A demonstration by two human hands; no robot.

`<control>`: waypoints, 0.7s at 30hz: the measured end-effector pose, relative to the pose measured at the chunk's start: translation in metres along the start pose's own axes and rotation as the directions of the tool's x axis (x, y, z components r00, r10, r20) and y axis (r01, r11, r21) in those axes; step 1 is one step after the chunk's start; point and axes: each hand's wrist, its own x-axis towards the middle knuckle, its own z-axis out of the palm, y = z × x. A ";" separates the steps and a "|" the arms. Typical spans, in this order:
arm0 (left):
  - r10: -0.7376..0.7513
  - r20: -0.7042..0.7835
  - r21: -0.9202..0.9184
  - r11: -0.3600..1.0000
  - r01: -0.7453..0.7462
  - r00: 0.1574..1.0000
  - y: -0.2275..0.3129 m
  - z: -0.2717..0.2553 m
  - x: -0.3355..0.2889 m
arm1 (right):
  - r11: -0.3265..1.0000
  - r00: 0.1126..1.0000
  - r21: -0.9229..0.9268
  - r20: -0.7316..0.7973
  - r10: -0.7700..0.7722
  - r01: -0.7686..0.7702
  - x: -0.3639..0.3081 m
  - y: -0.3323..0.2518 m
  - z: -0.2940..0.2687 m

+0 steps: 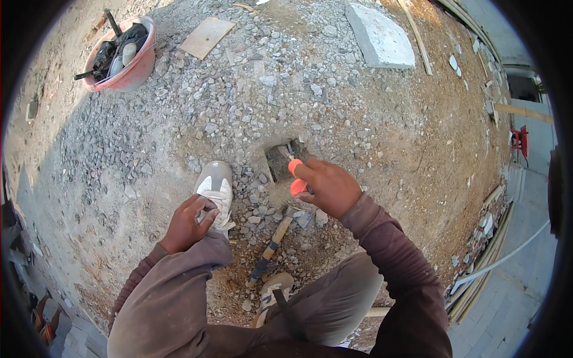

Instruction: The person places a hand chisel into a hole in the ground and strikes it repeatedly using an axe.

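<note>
Right hand wrapped round an orange-handled tool, its metal end down in a small squarish hole in the gravel ground, just ahead of the person's feet. Tool type unclear, fingers cover part of it. Left hand curled by the left shoe, thumb near fingertips; can't tell if it pinches anything. Progress: hole is opened, with a fairly straight left edge, so the rough digging looks done; work inside seems under way, probably partway. Bottom is shadowed, so can't tell how much clearing or shaping is left. Loose stones lie around it. Hammer with wooden handle lies on the ground between the feet and hole, out of both hands. Pink bucket with dark items stands far left, well apart.
</note>
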 end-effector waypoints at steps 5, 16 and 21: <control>-0.016 -0.009 -0.020 1.000 0.016 1.000 -0.004 0.001 0.004 | 0.995 0.996 -0.099 0.084 0.033 -0.025 0.049 0.035 0.053; -0.053 -0.001 0.008 0.999 0.053 0.999 0.001 -0.002 0.000 | 0.999 0.999 0.047 0.044 -0.003 0.001 0.015 0.019 0.013; -0.009 0.057 -0.002 1.000 0.009 0.998 0.007 0.017 0.019 | 0.983 0.989 0.116 0.046 0.140 -0.144 0.002 0.061 0.039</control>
